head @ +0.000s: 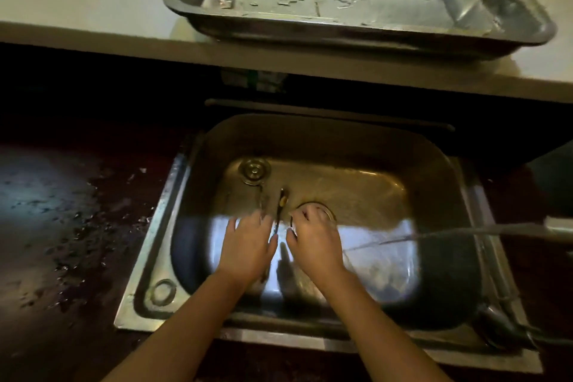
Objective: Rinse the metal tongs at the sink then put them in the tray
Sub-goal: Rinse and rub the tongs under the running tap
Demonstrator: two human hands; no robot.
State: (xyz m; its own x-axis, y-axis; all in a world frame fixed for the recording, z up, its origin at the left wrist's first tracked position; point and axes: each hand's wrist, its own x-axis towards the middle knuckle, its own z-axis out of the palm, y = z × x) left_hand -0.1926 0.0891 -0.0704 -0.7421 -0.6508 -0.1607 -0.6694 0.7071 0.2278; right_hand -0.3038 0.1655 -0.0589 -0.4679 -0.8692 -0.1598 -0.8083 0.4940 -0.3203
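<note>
— Where are the metal tongs (280, 206) right now?

— Down inside the sink (440, 170), low over its floor, between the two hands. They run from the near middle of the basin out toward its far left corner, where a small round fitting (254, 171) sits in the floor.

— How do they look?

— Thin, dark and blurred. I make out two narrow arms spread a little apart at the far end, one with a yellowish patch near its tip. The near end is hidden between the hands and under the left palm.

— And the hands?

— The left hand (248, 246) lies palm down over the left arm of the tongs, fingers curled onto it; it seems to hold them, though the blur keeps me from seeing the grasp clearly. The right hand (314, 242) is just beside the other arm, fingers bent downward above the round drain (324, 211). Whether it grips the tongs or only touches them, I cannot tell.

— Any water?

— A thin stream (381, 242) comes from a hose or spout (502, 231) at the sink's right edge and reaches toward the right wrist.

— The tray?

— The tray (356, 31) stands on the pale counter (93, 0) beyond the sink's far edge, a shiny steel rectangle with droplets scattered on its bottom. The dark surface (62, 226) to the left of the sink is speckled with water too.
</note>
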